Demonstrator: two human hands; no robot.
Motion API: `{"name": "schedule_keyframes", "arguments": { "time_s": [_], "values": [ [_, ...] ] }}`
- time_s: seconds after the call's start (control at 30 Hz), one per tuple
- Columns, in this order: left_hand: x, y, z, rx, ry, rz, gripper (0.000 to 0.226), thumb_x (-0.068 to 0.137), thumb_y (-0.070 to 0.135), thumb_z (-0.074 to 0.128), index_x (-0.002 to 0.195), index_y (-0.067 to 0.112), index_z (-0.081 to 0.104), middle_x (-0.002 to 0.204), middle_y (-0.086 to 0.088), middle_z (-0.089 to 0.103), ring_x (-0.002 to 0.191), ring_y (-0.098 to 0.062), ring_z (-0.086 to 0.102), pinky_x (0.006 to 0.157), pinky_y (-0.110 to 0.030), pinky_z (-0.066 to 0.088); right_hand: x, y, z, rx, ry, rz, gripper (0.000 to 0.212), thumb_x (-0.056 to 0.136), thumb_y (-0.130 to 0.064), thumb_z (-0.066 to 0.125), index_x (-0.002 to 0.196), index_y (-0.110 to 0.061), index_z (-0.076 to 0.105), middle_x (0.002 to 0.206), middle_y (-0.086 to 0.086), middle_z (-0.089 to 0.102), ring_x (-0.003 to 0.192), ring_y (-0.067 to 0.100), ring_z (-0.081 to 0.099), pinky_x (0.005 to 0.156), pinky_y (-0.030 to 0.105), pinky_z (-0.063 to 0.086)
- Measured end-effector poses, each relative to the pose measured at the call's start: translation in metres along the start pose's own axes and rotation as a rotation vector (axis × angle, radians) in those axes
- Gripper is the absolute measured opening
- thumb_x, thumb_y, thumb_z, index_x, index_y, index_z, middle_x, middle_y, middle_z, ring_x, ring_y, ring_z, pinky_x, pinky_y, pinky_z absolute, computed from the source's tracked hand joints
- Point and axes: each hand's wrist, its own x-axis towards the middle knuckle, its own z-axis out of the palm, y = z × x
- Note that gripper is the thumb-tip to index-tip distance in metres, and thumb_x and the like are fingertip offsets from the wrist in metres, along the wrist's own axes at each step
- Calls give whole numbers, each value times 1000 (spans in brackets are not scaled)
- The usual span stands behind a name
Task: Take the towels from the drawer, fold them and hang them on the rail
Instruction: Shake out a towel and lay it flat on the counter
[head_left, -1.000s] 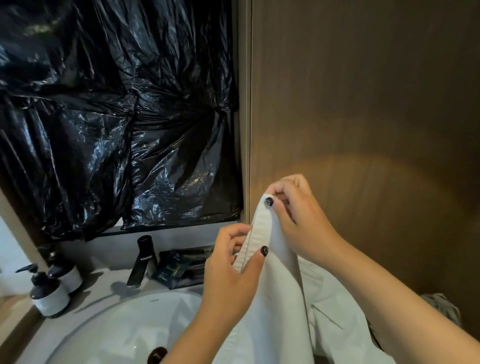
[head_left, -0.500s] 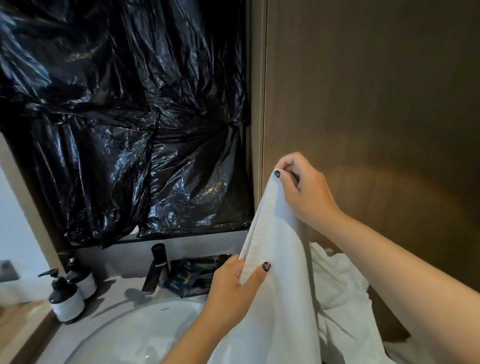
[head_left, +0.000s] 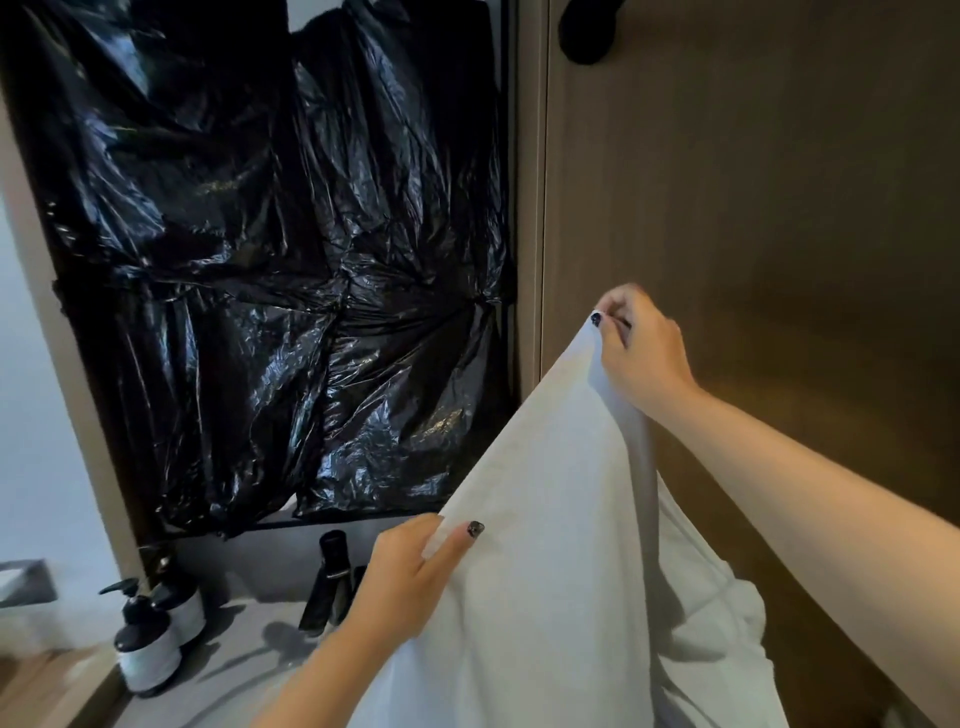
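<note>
Above the worktop's (head_left: 249, 670) right end, a white towel (head_left: 561, 545) is out of the drawer and spread, not yet folded or hung. The right hand (head_left: 636, 345) pinches its top corner; the left hand (head_left: 410, 577) grips its edge lower down. No rail shows.

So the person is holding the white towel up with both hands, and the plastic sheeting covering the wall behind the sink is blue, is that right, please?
Not quite: the plastic sheeting is black, not blue, as the head view shows. The rest holds: the left hand and right hand both hold up the white towel.
</note>
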Motion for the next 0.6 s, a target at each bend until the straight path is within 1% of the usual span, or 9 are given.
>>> {"name": "schedule_keyframes", "arguments": {
  "time_s": [0.07,0.13,0.2,0.27,0.37,0.4,0.47,0.53,0.6],
  "values": [
    [10,-1,-13,32,-12,15,74,75,77,57,62,5,49,58,4,43,54,-7,36,54,-27,28,4,-1,-4,-8,16,-25,6,100,-13,52,100,-19,52,93,-2,60,80,7,57,61,-2,38],
    [17,-3,-25,61,-37,48,69,67,74,70,60,8,53,58,2,48,54,-5,37,53,-25,27,10,-1,-10,-13,52,-46,6,99,-13,52,100,-19,52,93,-2,60,81,6,55,61,-3,36],
    [20,-4,-36,139,-87,104,69,64,68,75,62,5,48,63,-2,45,58,-7,34,55,-27,25,17,-1,-18,-22,100,-61,7,99,-12,53,102,-19,52,94,-2,60,81,5,55,61,-5,36],
    [22,-5,-45,181,-143,134,66,69,63,73,63,4,44,66,-2,40,59,-8,31,57,-28,24,24,3,-28,-43,151,-70,6,99,-12,53,104,-15,54,94,-2,59,82,9,56,62,-5,36],
    [27,-5,-56,241,-201,140,53,82,54,69,71,3,58,71,-3,48,58,-8,37,57,-28,30,31,13,-42,-56,201,-39,10,99,-11,53,108,-14,55,96,-3,59,87,11,57,61,-4,36],
    [30,-5,-58,266,-216,141,48,85,51,68,75,4,62,73,-2,50,58,-10,41,57,-30,34,33,17,-46,-64,211,-26,10,98,-11,53,108,-14,55,97,-3,59,87,12,57,60,-4,35],
    [36,-2,-61,330,-260,146,36,89,48,65,82,13,67,77,2,54,60,-12,49,60,-35,41,33,25,-54,-87,231,-14,11,98,-9,53,108,-12,56,95,-1,59,85,14,56,59,-4,33],
    [42,-3,-62,469,-335,158,27,92,48,61,82,23,62,79,7,53,62,-10,50,60,-30,42,31,33,-61,-106,252,11,13,98,-8,52,110,-10,56,95,0,59,84,15,55,59,-4,32],
    [40,-11,-60,662,-432,183,31,92,44,59,74,23,47,77,8,47,61,-8,41,60,-26,36,29,41,-69,-113,271,60,15,98,-8,51,112,-10,55,98,0,58,86,14,55,58,-6,33]
  ]
}}
